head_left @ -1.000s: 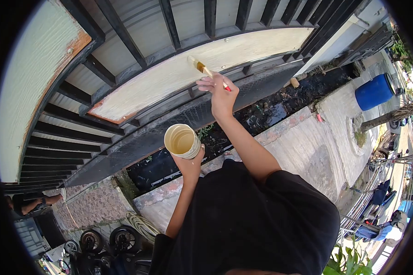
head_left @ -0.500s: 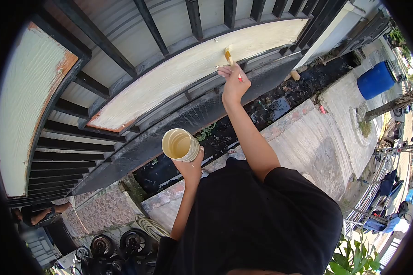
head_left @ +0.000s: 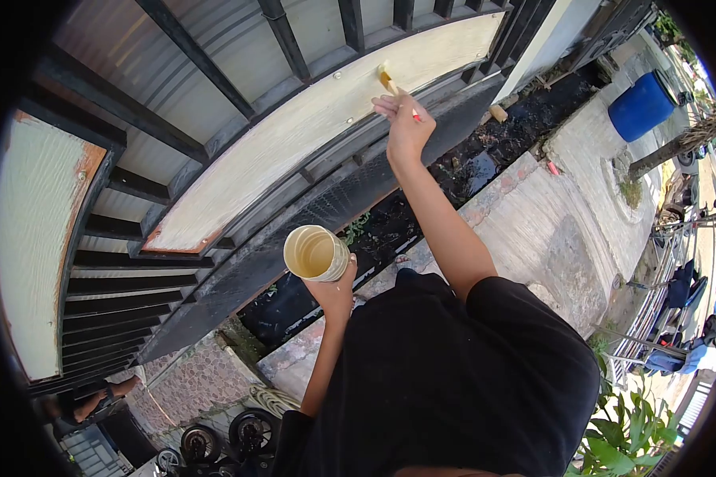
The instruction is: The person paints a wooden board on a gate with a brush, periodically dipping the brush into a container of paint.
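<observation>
My left hand (head_left: 334,292) is wrapped round a cream cup (head_left: 317,253) with yellowish liquid in the bottom. In my right hand (head_left: 408,127) is a paintbrush (head_left: 389,82), gripped by its handle. The bristles touch the cream panel (head_left: 294,123), which is fixed to the black metal bars by screws. Reddish-brown shows at the panel's left end. A second cream panel (head_left: 36,230) with brown edges stands at the far left.
Below the fence runs a ditch of dark water (head_left: 485,159). Beyond it are a concrete strip (head_left: 533,230), a blue barrel (head_left: 642,106) and a tree trunk (head_left: 660,159). Wheels (head_left: 254,432) and another person (head_left: 91,401) are at the lower left.
The view has shifted, so the panel and fence sit differently in it. The brush tip lies slightly further left and up in the picture, still on the panel. Both hands keep their holds.
</observation>
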Available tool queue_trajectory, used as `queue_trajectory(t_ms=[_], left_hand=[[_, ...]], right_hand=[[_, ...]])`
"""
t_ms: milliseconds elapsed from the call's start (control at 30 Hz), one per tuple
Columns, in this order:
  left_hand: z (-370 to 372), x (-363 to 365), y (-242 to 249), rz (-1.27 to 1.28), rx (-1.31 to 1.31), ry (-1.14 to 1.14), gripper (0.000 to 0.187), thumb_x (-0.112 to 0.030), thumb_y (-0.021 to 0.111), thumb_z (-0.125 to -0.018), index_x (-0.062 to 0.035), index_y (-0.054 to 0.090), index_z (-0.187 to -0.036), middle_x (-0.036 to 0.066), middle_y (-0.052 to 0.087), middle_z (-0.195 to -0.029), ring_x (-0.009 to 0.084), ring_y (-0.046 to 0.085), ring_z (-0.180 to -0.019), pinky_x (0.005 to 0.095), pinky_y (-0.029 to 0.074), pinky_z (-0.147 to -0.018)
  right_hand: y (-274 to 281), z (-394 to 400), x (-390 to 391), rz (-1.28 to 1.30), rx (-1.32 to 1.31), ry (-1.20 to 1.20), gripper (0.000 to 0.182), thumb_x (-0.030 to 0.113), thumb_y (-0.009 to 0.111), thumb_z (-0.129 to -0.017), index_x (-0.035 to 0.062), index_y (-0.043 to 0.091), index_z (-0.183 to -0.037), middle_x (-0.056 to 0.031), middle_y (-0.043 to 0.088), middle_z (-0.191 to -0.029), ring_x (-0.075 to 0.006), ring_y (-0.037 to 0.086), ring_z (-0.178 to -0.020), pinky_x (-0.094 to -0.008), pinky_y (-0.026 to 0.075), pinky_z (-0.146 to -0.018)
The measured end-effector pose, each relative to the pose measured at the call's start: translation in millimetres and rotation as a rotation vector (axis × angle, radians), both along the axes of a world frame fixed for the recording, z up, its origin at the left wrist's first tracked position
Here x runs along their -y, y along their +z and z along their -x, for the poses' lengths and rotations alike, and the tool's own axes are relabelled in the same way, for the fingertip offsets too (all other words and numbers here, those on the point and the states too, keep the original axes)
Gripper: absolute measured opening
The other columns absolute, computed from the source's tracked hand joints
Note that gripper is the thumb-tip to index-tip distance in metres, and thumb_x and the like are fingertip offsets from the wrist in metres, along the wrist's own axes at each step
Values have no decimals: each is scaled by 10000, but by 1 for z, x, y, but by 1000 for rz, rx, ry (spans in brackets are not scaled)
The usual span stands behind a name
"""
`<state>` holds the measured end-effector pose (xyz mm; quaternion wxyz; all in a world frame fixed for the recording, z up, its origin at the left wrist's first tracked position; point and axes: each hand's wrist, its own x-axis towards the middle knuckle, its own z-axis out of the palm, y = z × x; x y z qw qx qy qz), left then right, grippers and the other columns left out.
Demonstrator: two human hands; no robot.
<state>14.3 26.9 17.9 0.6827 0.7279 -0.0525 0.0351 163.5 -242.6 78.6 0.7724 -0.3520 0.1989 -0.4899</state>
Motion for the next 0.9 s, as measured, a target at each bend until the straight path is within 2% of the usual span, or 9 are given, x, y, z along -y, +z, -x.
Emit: queue_trajectory(t_ms=[100, 200, 333, 400, 500, 600, 700, 833, 900], left_hand=[[-2, 4, 2, 38, -57, -36, 659, -28, 898, -849, 30, 505, -1375, 135, 647, -1293, 223, 649, -1174, 387, 479, -1091], [-4, 6, 3, -1, -16, -35, 641, -25, 890, -854, 29, 515, -1371, 131, 652, -1284, 221, 650, -1170, 386, 479, -1089], [0, -2, -1, -11, -28, -78, 622, -17, 882, -857, 26, 524, -1364, 125, 656, -1274, 217, 650, -1167, 384, 480, -1086], [2, -2, -3, -51, 34, -24, 605, -9, 875, -858, 23, 533, -1356, 119, 661, -1263, 212, 652, -1155, 379, 482, -1079], [-2, -6, -8, -37, -39, -74, 732, -30, 913, -832, 19, 479, -1419, 141, 639, -1310, 221, 659, -1178, 380, 506, -1074], [-2, 3, -3, 17, -47, -56, 730, -33, 913, -833, 18, 480, -1419, 142, 638, -1313, 222, 660, -1178, 381, 508, -1074], [-3, 0, -7, -8, -43, -65, 729, -34, 911, -836, 19, 479, -1420, 142, 636, -1316, 227, 657, -1188, 390, 500, -1089], [1, -2, -7, -27, 15, -33, 586, -6, 869, -863, 24, 536, -1344, 119, 675, -1231, 207, 665, -1119, 379, 498, -1056], [3, -3, -2, -12, 18, -35, 555, -6, 869, -864, 26, 558, -1322, 118, 683, -1217, 203, 667, -1110, 376, 500, -1052]], right_hand=[[0, 23, -68, -1, -74, 379, 323, 95, 609, -1076, -189, 678, -1214, -271, 749, -968, -341, 801, -830, -381, 676, -729], [9, 29, -45, 11, -59, 377, 325, 92, 608, -1076, -202, 668, -1200, -276, 748, -966, -352, 804, -839, -384, 680, -750], [12, 11, 58, -13, 66, -133, 308, 54, 594, -1059, -239, 625, -1149, -296, 741, -978, -355, 801, -841, -384, 685, -784], [20, 7, 63, -6, 86, -219, 317, 59, 587, -1065, -242, 628, -1154, -296, 739, -995, -356, 801, -859, -383, 685, -796], [22, 4, 6, 23, 30, 11, 340, 79, 582, -1078, -240, 633, -1182, -288, 739, -993, -351, 803, -878, -383, 687, -790], [20, 26, -65, 101, -74, 358, 352, 89, 588, -1078, -237, 636, -1202, -278, 743, -963, -347, 802, -847, -399, 689, -757], [19, 30, -48, 26, -51, 381, 341, 75, 588, -1071, -235, 635, -1205, -279, 743, -938, -355, 802, -818, -408, 690, -745], [23, 8, 46, -21, 49, -62, 328, 86, 576, -1075, -222, 637, -1169, -291, 742, -967, -353, 805, -855, -372, 683, -795], [22, 2, 45, -16, 58, -125, 334, 92, 571, -1080, -222, 637, -1172, -285, 743, -975, -347, 805, -856, -368, 681, -792]])
